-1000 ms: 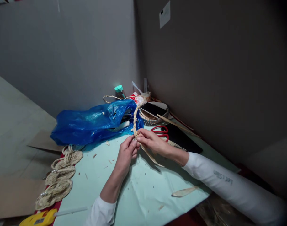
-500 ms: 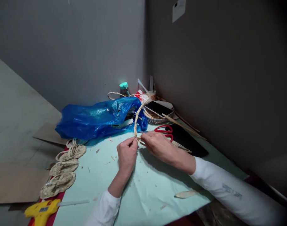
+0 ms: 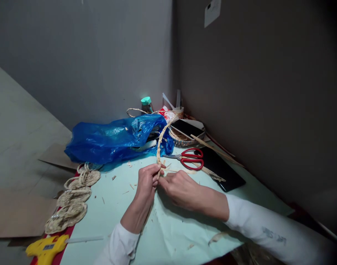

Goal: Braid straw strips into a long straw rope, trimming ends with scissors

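A pale braided straw cord [image 3: 160, 143] runs from the clutter at the back down to my fingers. My left hand [image 3: 147, 180] pinches the cord's lower end, thumb and forefinger pressed together. Close beside it, my right hand [image 3: 181, 187] is closed, its fingertips on a thin loose strand at the braid's end. Part of that strand is hidden by the fingers. Beyond my right hand lie red-handled scissors [image 3: 192, 159], blades pointing left. Loose straw strips [image 3: 212, 173] rest near the scissors.
A blue plastic bag [image 3: 110, 138] lies at the back left. A phone [image 3: 187, 128] sits on a round basket [image 3: 185, 141], with a black tablet-like slab [image 3: 226, 171] nearer. Coiled straw pieces [image 3: 74, 198] and a yellow glue gun [image 3: 48, 248] line the left edge.
My right hand has moved down and toward me, below the braid's end, uncovering the scissors. My left hand has turned slightly and keeps its pinch on the cord.
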A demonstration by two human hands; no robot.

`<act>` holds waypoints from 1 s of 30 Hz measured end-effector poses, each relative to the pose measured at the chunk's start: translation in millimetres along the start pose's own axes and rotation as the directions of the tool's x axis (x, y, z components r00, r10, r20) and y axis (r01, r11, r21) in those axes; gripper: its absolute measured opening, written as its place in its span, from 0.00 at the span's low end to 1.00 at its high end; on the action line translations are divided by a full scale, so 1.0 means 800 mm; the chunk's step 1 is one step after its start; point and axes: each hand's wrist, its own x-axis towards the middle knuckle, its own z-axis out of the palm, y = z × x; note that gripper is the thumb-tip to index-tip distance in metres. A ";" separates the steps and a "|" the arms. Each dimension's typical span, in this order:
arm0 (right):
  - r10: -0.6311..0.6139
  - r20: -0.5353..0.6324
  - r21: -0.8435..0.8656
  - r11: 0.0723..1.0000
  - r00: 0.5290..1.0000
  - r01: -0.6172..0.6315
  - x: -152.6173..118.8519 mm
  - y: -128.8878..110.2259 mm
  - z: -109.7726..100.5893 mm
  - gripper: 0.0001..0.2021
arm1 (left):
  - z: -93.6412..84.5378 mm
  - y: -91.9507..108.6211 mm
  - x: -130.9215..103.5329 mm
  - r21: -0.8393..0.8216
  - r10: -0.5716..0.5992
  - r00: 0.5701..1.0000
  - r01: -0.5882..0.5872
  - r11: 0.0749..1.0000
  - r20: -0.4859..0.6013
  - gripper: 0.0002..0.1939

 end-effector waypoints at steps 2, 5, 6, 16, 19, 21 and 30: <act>0.131 -0.089 0.265 0.959 0.987 -0.104 0.000 0.008 -0.015 0.10 | 0.000 0.000 -0.001 0.069 0.054 0.999 -0.054 0.996 0.000 0.11; 0.507 -0.245 0.608 0.744 0.826 -0.276 0.004 0.037 -0.037 0.14 | 0.003 -0.004 -0.004 0.162 0.128 0.989 -0.138 0.977 0.068 0.12; 0.596 -0.223 0.703 0.646 0.771 -0.296 0.006 0.048 -0.041 0.14 | 0.006 -0.005 -0.007 0.196 0.137 0.986 -0.153 0.969 0.093 0.13; 0.529 0.022 0.999 0.019 0.848 -0.038 0.027 0.103 -0.010 0.16 | 0.024 -0.016 -0.025 0.370 0.083 0.978 -0.151 0.917 0.193 0.14; 0.651 -0.024 0.998 0.061 0.758 -0.021 0.034 0.116 0.005 0.17 | 0.023 -0.018 -0.024 0.323 0.072 0.976 -0.138 0.936 0.208 0.13; 0.702 -0.021 0.996 0.080 0.712 -0.049 0.038 0.125 0.013 0.19 | 0.024 -0.019 -0.023 0.302 0.075 0.973 -0.140 0.943 0.216 0.14; 0.477 0.136 0.982 0.053 0.868 -0.182 0.025 0.096 0.002 0.20 | 0.017 -0.007 -0.018 0.147 0.057 0.994 -0.070 0.987 0.094 0.14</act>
